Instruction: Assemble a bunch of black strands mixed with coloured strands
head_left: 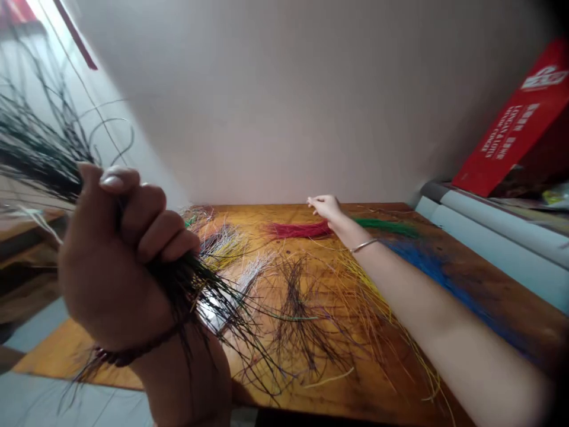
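Close to the camera on the left, my left hand (115,255) is closed in a fist around a thick bundle of thin black and dark green wires (42,157). Their ends fan out above the thumb and below the little finger. Farther off, my right hand (326,207) is over the back of the wooden table, its fingers pinched together. Whether anything is between them is too small to tell. Just below that hand lies a bundle of red wires (297,230), and a green bundle (391,226) is to its right.
On the wooden table (320,391) are brown wires (293,296), white wires (251,276), yellow wires (226,254) and blue wires (448,284). A wall (275,107) rises behind. At the right, a red box (511,118) stands above a pale ledge (502,243).
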Available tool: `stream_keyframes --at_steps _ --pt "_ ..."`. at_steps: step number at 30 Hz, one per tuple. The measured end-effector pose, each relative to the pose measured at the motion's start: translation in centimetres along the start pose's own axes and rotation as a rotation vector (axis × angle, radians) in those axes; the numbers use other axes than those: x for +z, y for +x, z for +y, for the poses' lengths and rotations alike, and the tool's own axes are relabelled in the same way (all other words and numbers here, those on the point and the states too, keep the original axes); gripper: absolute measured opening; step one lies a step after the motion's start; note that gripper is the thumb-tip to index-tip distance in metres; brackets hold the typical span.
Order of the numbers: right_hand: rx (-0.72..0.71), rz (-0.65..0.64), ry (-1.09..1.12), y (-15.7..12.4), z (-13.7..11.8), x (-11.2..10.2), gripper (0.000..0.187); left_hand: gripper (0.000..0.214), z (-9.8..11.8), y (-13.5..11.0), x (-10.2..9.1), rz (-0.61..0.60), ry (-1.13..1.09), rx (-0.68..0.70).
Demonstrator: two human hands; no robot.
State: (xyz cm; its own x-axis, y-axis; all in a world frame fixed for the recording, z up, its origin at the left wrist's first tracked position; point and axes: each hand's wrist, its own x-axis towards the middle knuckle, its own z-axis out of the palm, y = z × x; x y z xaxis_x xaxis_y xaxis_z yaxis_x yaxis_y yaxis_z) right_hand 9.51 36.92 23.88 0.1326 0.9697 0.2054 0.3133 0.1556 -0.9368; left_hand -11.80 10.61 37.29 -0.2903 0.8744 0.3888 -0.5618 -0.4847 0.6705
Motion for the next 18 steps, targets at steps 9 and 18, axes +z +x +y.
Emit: stream_keyframes --at_steps 9,18 --pt "0.196 -0.183 0.018 -2.2 1.0 -0.6 0.05 0.023 -6.2 3.6 -0.2 -0.33 0.222 -0.333" --pt "-0.163 -0.527 0.336 -13.0 -7.3 -8.0 0.047 0.028 -12.4 5.0 0.8 -0.53 0.245 -0.581"
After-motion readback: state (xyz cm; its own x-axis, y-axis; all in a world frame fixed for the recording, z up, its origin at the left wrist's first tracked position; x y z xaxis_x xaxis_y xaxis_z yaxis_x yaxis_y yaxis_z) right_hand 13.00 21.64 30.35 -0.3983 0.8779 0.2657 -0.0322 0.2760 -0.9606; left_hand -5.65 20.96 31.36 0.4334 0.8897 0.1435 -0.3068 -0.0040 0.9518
